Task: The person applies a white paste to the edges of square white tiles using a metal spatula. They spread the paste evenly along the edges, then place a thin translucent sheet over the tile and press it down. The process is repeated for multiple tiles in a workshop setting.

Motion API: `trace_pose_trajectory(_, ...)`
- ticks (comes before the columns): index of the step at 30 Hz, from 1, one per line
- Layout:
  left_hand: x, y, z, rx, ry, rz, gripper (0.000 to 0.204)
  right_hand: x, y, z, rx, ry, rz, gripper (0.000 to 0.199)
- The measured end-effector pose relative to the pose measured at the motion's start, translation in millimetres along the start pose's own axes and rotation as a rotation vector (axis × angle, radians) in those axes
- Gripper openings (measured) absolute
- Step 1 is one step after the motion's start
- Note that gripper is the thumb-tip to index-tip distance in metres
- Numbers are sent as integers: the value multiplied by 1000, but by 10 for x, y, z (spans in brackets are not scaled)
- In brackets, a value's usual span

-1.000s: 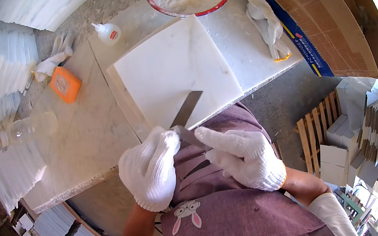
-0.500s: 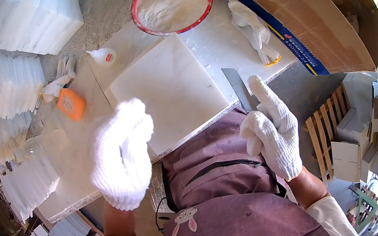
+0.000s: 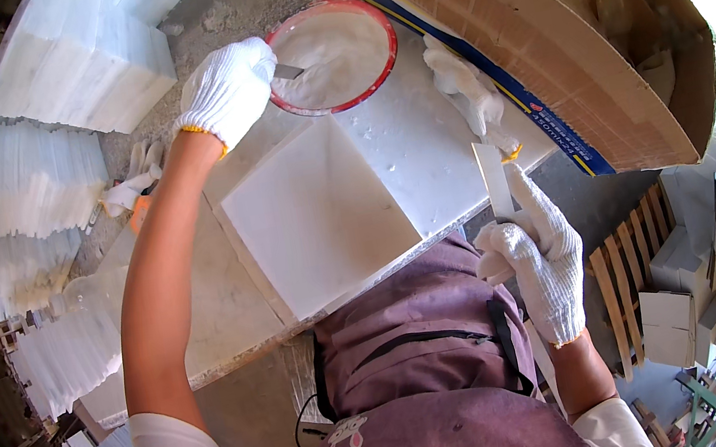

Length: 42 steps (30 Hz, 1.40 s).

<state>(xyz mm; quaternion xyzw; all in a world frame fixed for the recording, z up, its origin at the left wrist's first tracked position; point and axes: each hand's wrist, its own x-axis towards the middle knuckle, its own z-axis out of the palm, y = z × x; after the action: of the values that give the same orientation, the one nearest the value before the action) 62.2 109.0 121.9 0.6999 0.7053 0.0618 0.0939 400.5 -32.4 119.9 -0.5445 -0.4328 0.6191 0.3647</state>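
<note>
Left hand (image 3: 227,88), white knit glove, reaches out over the red-rimmed bowl (image 3: 380,52) at the far side of the bench. Fingers curled tight round the handle of a small metal tool (image 3: 289,71); I see its shaft run from the glove into the bowl, tip down in the white paste (image 3: 336,45). The blade end is sunk in or hidden by the paste, so I cannot tell its shape.

Right hand (image 3: 537,259), also gloved, sits near the body at the bench's near edge. Fingers wrapped round the grip of a flat scraper (image 3: 494,182), forefinger stretched up alongside; pale blade points away from the person, up over the bench edge. Blade is clear of the slab, touching nothing I can make out.

White square tile (image 3: 314,217) lies flat on the stone bench (image 3: 429,139), between the two hands, one corner pointing at the bowl. Its top looks bare and clean.

Beside the bowl, right of it: a crumpled white glove or rag (image 3: 460,83) on the bench. Beyond that, a big cardboard box (image 3: 539,57), tilted. Left side: stacks of white tiles (image 3: 15,179). An orange thing (image 3: 137,208) shows just behind the left forearm, mostly hidden. Purple apron (image 3: 420,356) in the foreground.
</note>
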Motion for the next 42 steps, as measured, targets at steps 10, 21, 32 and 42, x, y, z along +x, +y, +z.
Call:
trace_pose_trajectory(10,-39,-155,-233,-41,146,-30,39,492,20,54,-150,-7,-224,21)
trace_pose_trajectory(21,-1236,0,-352,-926,586,-493,33,1580,-111,713,-626,-20,-726,17)
trace_pose_trajectory(32,-2092,-184,375,-838,569,-709,42,1831,-15,880,-756,-43,-667,27)
trace_pose_trajectory(42,-1985,-53,366,-851,622,-581,40,1674,-292,929,-498,-149,-217,27)
